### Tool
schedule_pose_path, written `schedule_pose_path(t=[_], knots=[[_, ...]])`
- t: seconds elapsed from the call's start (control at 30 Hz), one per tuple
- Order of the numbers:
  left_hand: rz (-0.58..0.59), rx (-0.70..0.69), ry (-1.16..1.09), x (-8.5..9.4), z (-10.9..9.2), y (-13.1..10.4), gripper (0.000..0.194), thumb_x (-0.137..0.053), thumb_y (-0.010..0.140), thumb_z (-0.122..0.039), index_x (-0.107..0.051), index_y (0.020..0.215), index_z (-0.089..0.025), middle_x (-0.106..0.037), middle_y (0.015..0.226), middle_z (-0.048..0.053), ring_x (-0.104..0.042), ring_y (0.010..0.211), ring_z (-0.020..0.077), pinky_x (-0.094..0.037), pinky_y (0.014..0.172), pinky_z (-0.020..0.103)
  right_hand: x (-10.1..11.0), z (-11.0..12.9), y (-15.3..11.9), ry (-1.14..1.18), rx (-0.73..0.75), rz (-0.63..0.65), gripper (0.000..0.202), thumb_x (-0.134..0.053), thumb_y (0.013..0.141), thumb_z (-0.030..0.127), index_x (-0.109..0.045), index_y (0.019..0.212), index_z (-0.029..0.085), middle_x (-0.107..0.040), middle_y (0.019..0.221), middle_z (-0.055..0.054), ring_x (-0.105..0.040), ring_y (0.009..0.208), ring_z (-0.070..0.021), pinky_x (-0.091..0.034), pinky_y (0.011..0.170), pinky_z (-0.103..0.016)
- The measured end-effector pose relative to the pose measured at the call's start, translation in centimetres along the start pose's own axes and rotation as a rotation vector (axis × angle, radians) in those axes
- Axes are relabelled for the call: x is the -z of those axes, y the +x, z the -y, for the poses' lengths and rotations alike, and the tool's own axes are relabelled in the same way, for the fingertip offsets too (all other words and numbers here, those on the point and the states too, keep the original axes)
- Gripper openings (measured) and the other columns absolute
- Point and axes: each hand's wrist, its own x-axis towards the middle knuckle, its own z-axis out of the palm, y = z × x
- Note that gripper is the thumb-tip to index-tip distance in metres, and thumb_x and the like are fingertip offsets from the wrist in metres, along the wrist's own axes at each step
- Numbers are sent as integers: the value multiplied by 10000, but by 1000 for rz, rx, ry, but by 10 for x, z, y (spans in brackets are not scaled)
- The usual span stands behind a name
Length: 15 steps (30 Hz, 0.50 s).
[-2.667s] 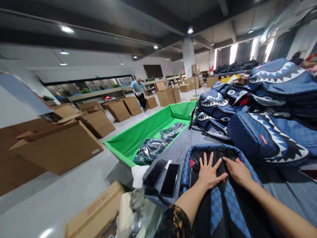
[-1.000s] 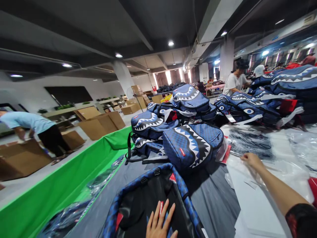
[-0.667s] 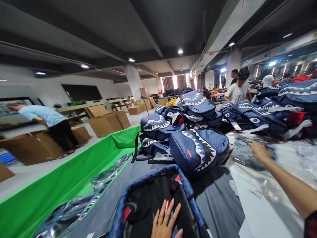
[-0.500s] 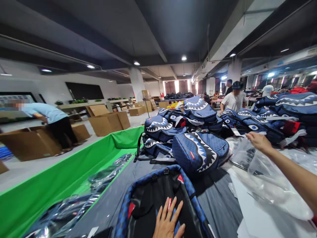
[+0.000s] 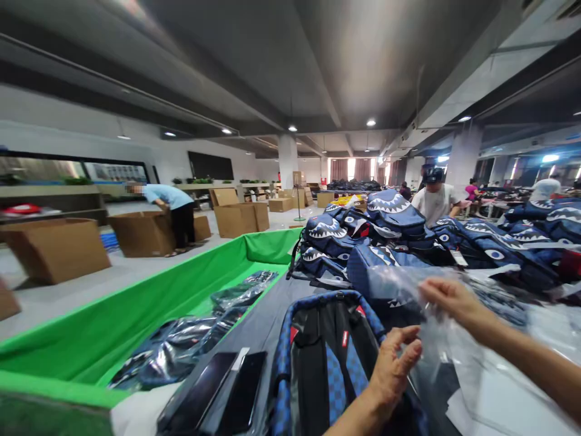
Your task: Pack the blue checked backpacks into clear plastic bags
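My right hand [image 5: 454, 303] pinches the edge of a clear plastic bag [image 5: 438, 345] that hangs, partly blurred, in front of the backpack pile. Beside the bag is my left hand [image 5: 394, 363], fingers bent and thumb apart, with nothing visible in its grasp. Under my left forearm a blue checkered backpack [image 5: 333, 357] lies with its black straps and back panel facing up. Another blue backpack [image 5: 361, 269] with a shark-mouth print rests just beyond, partly covered by the plastic.
Shark-print backpacks [image 5: 394, 212] are piled at the back. Left, a green-lined trough [image 5: 218, 260] holds plastic-wrapped bags [image 5: 181, 345]. Two dark phone-like slabs [image 5: 242, 390] lie near the front. Cardboard boxes [image 5: 59, 248] and a bending person [image 5: 175, 209] are farther left; another person [image 5: 433, 200] stands behind the pile.
My left hand has lifted off the backpack and moved right towards the plastic bag. My right hand has drawn the bag from the right side towards the backpack. The view has turned left.
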Motion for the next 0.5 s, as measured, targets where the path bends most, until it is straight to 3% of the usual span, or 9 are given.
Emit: schedule_pose_path(t=[0.07, 0.1, 0.2, 0.27, 0.33, 0.4, 0.5], knots=[[-71, 96, -200, -18, 2, -3, 804, -610, 749, -841, -734, 1159, -160, -740, 1066, 103, -678, 1026, 271, -524, 941, 374, -37, -20, -23, 74, -107, 122, 795, -612, 526, 985, -510, 641, 205, -454, 565, 40, -464, 508, -117, -381, 484, -246], [-135, 130, -214, -23, 9, -7, 797, -630, 735, -842, -744, 1094, -140, -743, 1012, 106, -687, 979, 270, -536, 903, 361, -54, -34, -34, 143, -159, 146, 807, -594, 531, 995, -519, 672, 204, -492, 590, 31, -484, 518, -123, -398, 500, -255], [-266, 74, 19, -20, 42, -19, 691, -616, 772, -819, -765, 901, -156, -736, 877, 98, -693, 862, 258, -558, 826, 338, -91, -75, -52, 310, -223, 24, 813, -634, 475, 989, -475, 621, 205, -468, 555, 36, -453, 504, -109, -356, 508, -252], [-259, -38, 215, -8, 65, -23, 638, -544, 836, -799, -778, 844, -206, -739, 866, 93, -697, 848, 255, -569, 820, 336, -103, -91, -54, 367, -227, -61, 804, -664, 458, 968, -465, 594, 201, -451, 541, 33, -439, 513, -104, -340, 526, -252], [-228, -138, 351, 10, 81, -23, 602, -479, 891, -765, -790, 849, -252, -749, 888, 89, -707, 871, 252, -573, 839, 334, -102, -96, -48, 404, -230, -143, 793, -623, 494, 973, -447, 602, 207, -457, 558, 20, -438, 526, -108, -336, 529, -252], [-223, -175, 458, 32, 92, -23, 562, -450, 926, -711, -793, 864, -269, -752, 883, 83, -716, 880, 247, -571, 851, 329, -86, -93, -37, 449, -230, -238, 770, -529, 567, 982, -395, 639, 228, -427, 574, 27, -407, 514, -105, -335, 510, -248], [-274, -49, 568, 61, 96, -26, 457, -434, 964, -529, -772, 975, -222, -748, 836, 71, -726, 797, 224, -576, 787, 308, -48, -85, -14, 485, -184, -366, 724, -455, 635, 953, -290, 711, 251, -322, 593, 72, -286, 476, -81, -258, 461, -216]])
